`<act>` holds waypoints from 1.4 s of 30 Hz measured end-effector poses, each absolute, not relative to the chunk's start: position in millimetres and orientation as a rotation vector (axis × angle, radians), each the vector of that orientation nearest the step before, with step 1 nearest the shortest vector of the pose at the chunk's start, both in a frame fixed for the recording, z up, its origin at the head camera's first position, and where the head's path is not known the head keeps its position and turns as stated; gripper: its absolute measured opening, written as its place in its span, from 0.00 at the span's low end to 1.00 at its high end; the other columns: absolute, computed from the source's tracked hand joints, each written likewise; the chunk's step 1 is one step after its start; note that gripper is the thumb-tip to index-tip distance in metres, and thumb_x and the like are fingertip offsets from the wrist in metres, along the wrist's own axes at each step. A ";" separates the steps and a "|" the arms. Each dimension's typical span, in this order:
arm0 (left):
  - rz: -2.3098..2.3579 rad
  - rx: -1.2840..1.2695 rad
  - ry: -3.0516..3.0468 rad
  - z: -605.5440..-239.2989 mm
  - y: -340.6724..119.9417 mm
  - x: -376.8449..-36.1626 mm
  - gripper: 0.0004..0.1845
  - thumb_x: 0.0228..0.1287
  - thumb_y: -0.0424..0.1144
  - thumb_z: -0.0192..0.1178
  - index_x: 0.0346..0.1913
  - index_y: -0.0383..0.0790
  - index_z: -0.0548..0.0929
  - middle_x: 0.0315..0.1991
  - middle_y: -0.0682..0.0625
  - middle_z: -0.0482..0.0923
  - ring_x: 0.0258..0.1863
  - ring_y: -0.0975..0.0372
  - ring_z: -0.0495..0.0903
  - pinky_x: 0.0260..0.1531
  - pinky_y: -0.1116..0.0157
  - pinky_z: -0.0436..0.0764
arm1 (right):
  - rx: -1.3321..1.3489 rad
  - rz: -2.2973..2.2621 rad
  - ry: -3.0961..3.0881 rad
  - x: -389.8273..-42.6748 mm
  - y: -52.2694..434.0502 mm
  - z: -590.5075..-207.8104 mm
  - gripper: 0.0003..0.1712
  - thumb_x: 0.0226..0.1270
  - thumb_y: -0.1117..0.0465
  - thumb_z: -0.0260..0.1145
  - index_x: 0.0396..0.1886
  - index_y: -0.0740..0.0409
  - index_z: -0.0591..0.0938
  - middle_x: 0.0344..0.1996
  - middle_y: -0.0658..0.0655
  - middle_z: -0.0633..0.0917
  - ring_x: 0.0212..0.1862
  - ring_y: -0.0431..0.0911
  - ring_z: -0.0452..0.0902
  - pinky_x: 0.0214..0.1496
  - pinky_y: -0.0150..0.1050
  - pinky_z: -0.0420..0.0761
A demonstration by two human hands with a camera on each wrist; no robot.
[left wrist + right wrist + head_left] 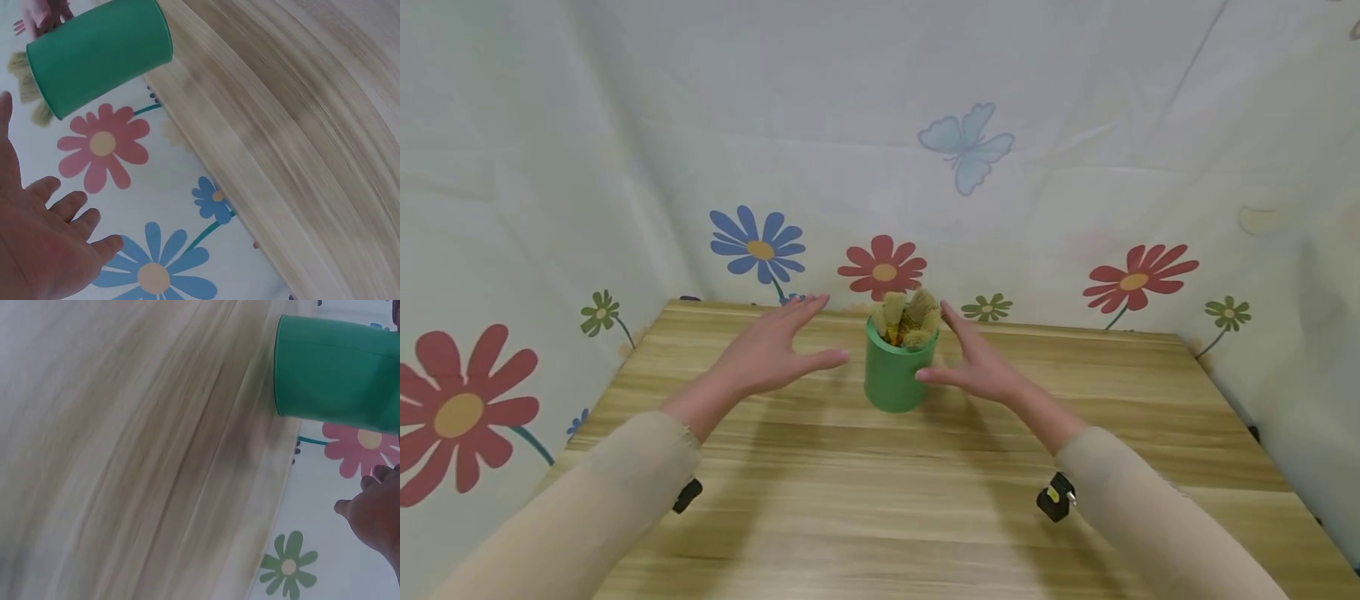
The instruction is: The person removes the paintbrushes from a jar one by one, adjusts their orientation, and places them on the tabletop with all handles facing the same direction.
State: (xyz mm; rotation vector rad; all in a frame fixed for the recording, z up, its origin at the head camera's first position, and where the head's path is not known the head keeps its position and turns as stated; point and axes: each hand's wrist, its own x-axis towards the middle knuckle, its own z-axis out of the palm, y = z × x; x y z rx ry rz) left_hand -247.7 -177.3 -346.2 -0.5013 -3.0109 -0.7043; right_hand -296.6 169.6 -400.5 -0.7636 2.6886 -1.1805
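A green cup (895,373) stands upright on the wooden table (880,500), filled with tan brush-like pieces (907,318) that stick out of its top. My left hand (777,348) hovers to the cup's left, fingers spread and straight, a short gap away. My right hand (973,360) is just right of the cup, fingers straight, thumb tip close to the cup's wall; contact is unclear. The left wrist view shows the cup (100,53) beyond my open palm (44,250). In the right wrist view, the cup (340,375) lies above my fingers (375,512).
Cloth walls printed with flowers (883,268) and a butterfly (967,146) close in the table at the back and both sides. The table's back edge (1075,332) runs just behind the cup. Small black wrist-mounted devices (1054,497) hang under both sleeves.
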 end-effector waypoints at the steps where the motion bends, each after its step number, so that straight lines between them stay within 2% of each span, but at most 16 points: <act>1: -0.716 -0.492 -3.010 -346.6 -175.8 -248.4 0.58 0.62 0.80 0.59 0.87 0.53 0.56 0.86 0.50 0.54 0.86 0.48 0.50 0.80 0.36 0.55 | -0.753 -1.195 2.681 -297.0 168.1 -401.5 0.71 0.65 0.42 0.80 0.90 0.49 0.40 0.87 0.60 0.51 0.86 0.60 0.47 0.83 0.65 0.57; 4: -0.752 -0.471 -3.001 -347.4 -171.6 -249.9 0.59 0.60 0.80 0.63 0.87 0.54 0.58 0.86 0.50 0.55 0.85 0.48 0.53 0.79 0.35 0.59 | -0.724 -1.248 2.663 -298.3 164.2 -405.2 0.69 0.66 0.43 0.80 0.90 0.49 0.43 0.87 0.61 0.51 0.86 0.60 0.49 0.83 0.65 0.58; 10: -0.803 -0.464 -2.963 -348.3 -163.5 -253.9 0.57 0.59 0.77 0.67 0.86 0.55 0.61 0.84 0.49 0.61 0.81 0.46 0.62 0.76 0.36 0.66 | -0.692 -1.416 2.596 -299.2 158.9 -411.4 0.65 0.67 0.49 0.81 0.89 0.52 0.47 0.86 0.60 0.54 0.85 0.59 0.52 0.85 0.56 0.59; 14: -0.854 -0.450 -2.938 -349.1 -156.4 -256.5 0.54 0.59 0.76 0.68 0.85 0.57 0.64 0.81 0.48 0.66 0.79 0.45 0.67 0.74 0.37 0.70 | -0.704 -1.531 2.553 -298.4 155.5 -416.2 0.62 0.65 0.52 0.83 0.88 0.53 0.53 0.83 0.61 0.62 0.83 0.59 0.59 0.83 0.55 0.64; 19: -0.915 -0.427 -2.918 -349.7 -146.5 -258.2 0.52 0.61 0.76 0.67 0.84 0.58 0.66 0.79 0.46 0.69 0.77 0.44 0.69 0.72 0.36 0.72 | -0.733 -1.634 2.542 -295.2 150.4 -422.1 0.54 0.64 0.55 0.83 0.83 0.53 0.63 0.76 0.58 0.73 0.79 0.56 0.68 0.81 0.54 0.69; 28: -0.963 -0.371 -2.897 -354.4 -132.7 -261.4 0.46 0.65 0.71 0.67 0.81 0.56 0.70 0.78 0.45 0.71 0.75 0.43 0.72 0.71 0.39 0.74 | -0.642 -1.738 2.566 -287.7 136.5 -430.2 0.52 0.65 0.55 0.82 0.82 0.54 0.64 0.75 0.58 0.74 0.77 0.55 0.70 0.78 0.51 0.72; 42: -1.078 -0.257 -2.854 -356.3 -116.2 -265.4 0.42 0.67 0.68 0.68 0.79 0.53 0.74 0.78 0.45 0.70 0.77 0.43 0.68 0.73 0.39 0.72 | -0.555 -1.868 2.682 -274.0 113.7 -437.8 0.53 0.64 0.51 0.83 0.82 0.49 0.64 0.74 0.53 0.73 0.77 0.53 0.68 0.78 0.56 0.73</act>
